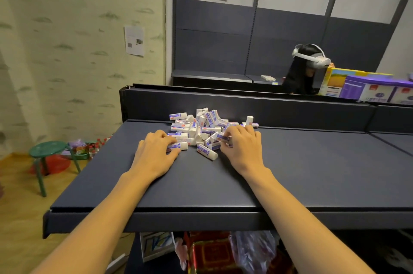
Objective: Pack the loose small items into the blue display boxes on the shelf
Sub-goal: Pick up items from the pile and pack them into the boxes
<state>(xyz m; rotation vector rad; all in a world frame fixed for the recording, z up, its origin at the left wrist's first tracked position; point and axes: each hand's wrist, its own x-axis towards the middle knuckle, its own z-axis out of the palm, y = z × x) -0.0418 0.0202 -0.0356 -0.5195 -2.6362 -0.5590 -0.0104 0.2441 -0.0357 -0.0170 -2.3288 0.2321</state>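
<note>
A heap of small white erasers with purple-blue sleeves (202, 127) lies near the back of the dark grey shelf (290, 173). My left hand (155, 153) rests at the heap's left edge, its fingers curled round one eraser (177, 146). My right hand (242, 146) is at the heap's right edge, fingers curled over several erasers (222, 137). One eraser (207, 152) lies loose between the hands. No blue display box is in view.
The shelf's raised back panel (245, 106) stands just behind the heap. A person wearing a headset (306, 68) sits beyond it beside colourful boxes (366, 86). A green stool (50, 157) stands on the floor at left. Packed goods (212, 251) sit under the shelf.
</note>
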